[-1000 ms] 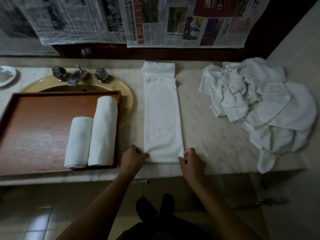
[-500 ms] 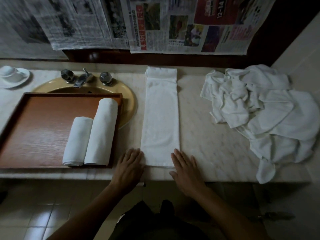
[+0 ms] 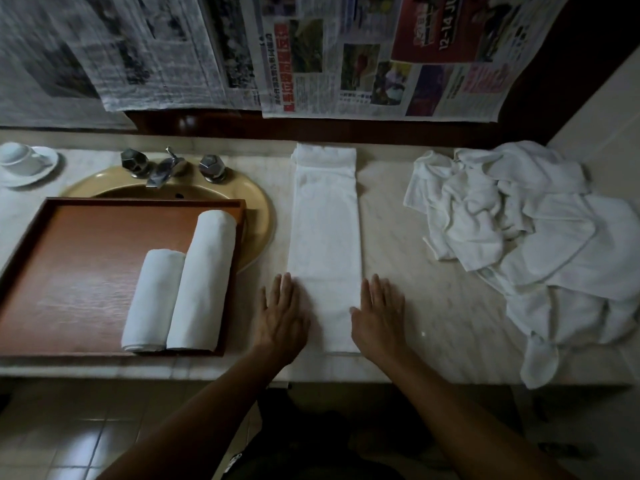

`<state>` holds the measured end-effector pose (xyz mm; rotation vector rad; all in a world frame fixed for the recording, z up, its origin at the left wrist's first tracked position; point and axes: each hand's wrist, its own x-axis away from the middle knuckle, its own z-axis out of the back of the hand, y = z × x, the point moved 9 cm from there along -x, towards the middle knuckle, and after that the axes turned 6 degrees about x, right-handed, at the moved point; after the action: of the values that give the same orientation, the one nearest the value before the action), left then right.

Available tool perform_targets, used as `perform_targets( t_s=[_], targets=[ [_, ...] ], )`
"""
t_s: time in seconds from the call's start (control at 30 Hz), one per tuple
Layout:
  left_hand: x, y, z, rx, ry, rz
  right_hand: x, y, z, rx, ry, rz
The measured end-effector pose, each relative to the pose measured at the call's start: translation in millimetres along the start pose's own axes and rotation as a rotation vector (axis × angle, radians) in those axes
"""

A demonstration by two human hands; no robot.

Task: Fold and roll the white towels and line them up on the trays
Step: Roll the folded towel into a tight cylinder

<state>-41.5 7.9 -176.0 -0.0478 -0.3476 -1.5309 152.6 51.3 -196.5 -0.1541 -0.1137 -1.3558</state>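
Folded towel (image 3: 325,251): strip on worktop (image 3: 415,271), smoothing step. Left hand (image 3: 282,317), right hand (image 3: 381,315): grip spread flat, seemingly touching near edges. Next: roll from near end.

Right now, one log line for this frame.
folded towel: flat on counter | left hand: open, at left edge | right hand: open, at right edge | tray: two rolled towels | towel pile: unfolded, right

Newspaper sheets (image 3: 346,57) hang on the far wall. Far left on the marble counter (image 3: 415,271) stands seemingly a cup (image 3: 17,156) on a saucer (image 3: 38,171); right of it, a tan sink (image 3: 258,206) with chrome tap (image 3: 162,169).
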Motion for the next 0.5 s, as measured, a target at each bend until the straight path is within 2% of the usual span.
perform_targets(
  t_s=[0.17, 0.27, 0.37, 0.43, 0.5],
  targets=[
    [-33, 25, -9, 0.032, -0.048, -0.222, -18, -43, 4, -0.008, -0.008, 0.232],
    [-51, -6, -12, 0.058, -0.063, -0.158, -32, -22, 0, 0.010, -0.025, 0.094],
    [-60, -39, -6, 0.179, -0.024, -0.027, -42, 11, 3, -0.037, -0.006, -0.072],
    [-55, -39, -2, 0.191, 0.020, -0.015, -38, 17, 7, -0.049, 0.022, -0.075],
    [-37, -21, 3, 0.225, 0.081, -0.119, -22, 7, 17, -0.100, 0.110, 0.031]
  ],
)
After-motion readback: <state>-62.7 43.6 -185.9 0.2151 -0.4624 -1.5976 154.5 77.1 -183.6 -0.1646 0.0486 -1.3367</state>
